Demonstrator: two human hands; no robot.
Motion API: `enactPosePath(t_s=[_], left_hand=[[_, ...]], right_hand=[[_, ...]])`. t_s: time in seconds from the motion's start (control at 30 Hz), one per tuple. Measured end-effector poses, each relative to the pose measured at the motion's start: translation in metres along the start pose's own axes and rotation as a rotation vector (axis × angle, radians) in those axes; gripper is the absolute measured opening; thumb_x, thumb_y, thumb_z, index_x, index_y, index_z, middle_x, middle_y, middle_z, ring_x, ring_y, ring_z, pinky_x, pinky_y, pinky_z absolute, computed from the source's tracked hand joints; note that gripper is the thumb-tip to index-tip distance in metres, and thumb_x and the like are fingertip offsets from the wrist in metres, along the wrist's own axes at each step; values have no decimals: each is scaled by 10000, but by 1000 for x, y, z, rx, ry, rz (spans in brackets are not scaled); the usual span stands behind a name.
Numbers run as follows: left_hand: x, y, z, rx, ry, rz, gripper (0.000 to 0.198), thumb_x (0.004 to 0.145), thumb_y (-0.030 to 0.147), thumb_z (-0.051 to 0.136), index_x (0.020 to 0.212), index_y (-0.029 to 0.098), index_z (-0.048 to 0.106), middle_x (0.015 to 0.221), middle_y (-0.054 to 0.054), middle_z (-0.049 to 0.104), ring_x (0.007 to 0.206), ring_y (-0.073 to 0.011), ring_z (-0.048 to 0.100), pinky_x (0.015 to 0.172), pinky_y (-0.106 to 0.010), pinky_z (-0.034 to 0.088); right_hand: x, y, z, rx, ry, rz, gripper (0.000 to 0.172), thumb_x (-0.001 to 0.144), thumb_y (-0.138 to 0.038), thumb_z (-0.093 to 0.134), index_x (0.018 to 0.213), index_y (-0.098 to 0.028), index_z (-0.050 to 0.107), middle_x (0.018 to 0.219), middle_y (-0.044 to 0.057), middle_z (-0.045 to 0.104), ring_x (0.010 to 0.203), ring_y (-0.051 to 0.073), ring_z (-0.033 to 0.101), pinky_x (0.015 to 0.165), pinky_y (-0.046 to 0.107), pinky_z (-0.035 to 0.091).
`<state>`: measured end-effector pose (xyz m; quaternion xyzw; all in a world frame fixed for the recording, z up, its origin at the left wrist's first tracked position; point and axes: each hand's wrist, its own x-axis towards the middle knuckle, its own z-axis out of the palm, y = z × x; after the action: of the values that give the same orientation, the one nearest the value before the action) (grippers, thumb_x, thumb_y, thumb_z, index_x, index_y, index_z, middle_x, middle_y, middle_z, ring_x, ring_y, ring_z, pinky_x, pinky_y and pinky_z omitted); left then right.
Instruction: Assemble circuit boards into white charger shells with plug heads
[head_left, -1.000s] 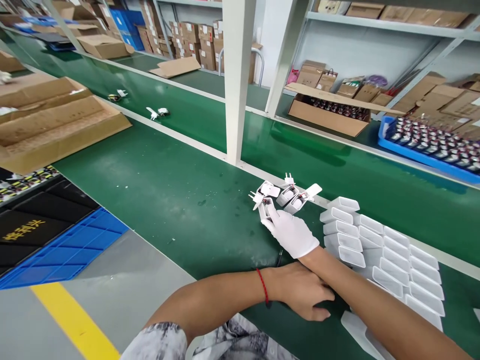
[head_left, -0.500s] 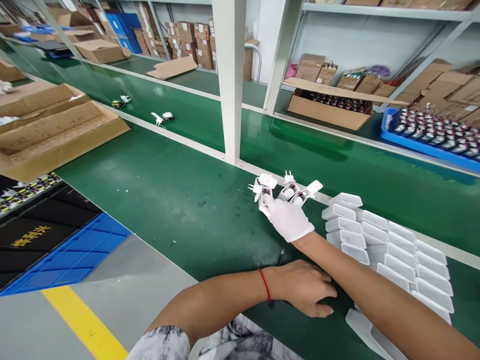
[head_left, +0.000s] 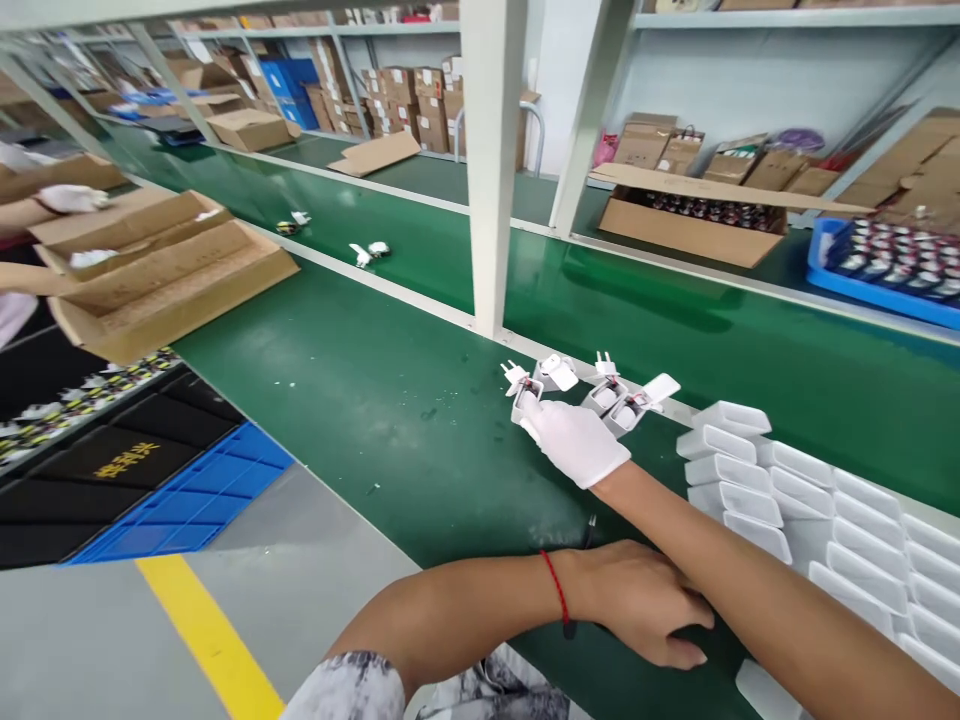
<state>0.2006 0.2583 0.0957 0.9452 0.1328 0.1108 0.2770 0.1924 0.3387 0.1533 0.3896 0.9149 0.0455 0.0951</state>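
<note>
Green conveyor (head_left: 337,380), white shelving (head_left: 491,150), grey floor (head_left: 90,650).

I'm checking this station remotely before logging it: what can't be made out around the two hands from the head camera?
- Right hand, head view: the gloved fingers hide how they grip the charger part.
- Left hand, head view: the right forearm crosses over it, hiding some fingers; the dark tool beside it is too small to identify.
- White casings, head view: the rows are cut off by the right edge.
</note>
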Motion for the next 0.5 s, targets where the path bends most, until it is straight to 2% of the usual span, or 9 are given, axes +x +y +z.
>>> enactPosePath(t_s=[0.13, 0.23, 0.3, 0.43, 0.5], left_hand=[[1, 2, -13, -48, -79, -35, 219, 895, 374, 584, 929, 177, 674, 1033, -77, 724, 1013, -223, 678, 833, -301, 560], [1, 5, -22, -75, -141, -90, 225, 919, 391, 562, 899, 188, 654, 954, -63, 710, 938, -206, 690, 728, -284, 543], [0, 7, -24, -59, -148, -110, 234, 929, 385, 556, 917, 174, 657, 943, -67, 708, 936, -204, 694, 717, -276, 534], [1, 8, -17, 29, -104, -121, 273, 935, 393, 556, 962, 154, 685, 904, -73, 711, 904, -217, 701, 708, -293, 527], [1, 7, -10, 65, -85, -117, 292, 934, 413, 557, 947, 156, 696, 880, -69, 708, 875, -219, 701, 675, -298, 518]], right_hand=[[-15, 5, -4, 0, 79, -18, 376, 1041, -345, 347, 1280, -170, 579, 834, 82, 716, 700, 224, 662, 492, 312, 247], [-37, 20, -3, 3, 113, -54, 320, 1012, -339, 394, 1058, -195, 676, 793, 77, 705, 663, 227, 631, 490, 322, 213], [-49, 33, -1, 35, 184, -5, 306, 995, -310, 399, 979, -206, 686, 778, 74, 697, 632, 217, 606, 499, 319, 221], [-54, 59, -2, 114, 304, 174, 332, 999, -239, 346, 1137, -201, 646, 921, 78, 714, 743, 223, 618, 571, 306, 311], [-46, 68, -4, 130, 325, 195, 352, 993, -208, 348, 1240, -163, 595, 1002, 103, 706, 849, 247, 615, 640, 314, 359]])
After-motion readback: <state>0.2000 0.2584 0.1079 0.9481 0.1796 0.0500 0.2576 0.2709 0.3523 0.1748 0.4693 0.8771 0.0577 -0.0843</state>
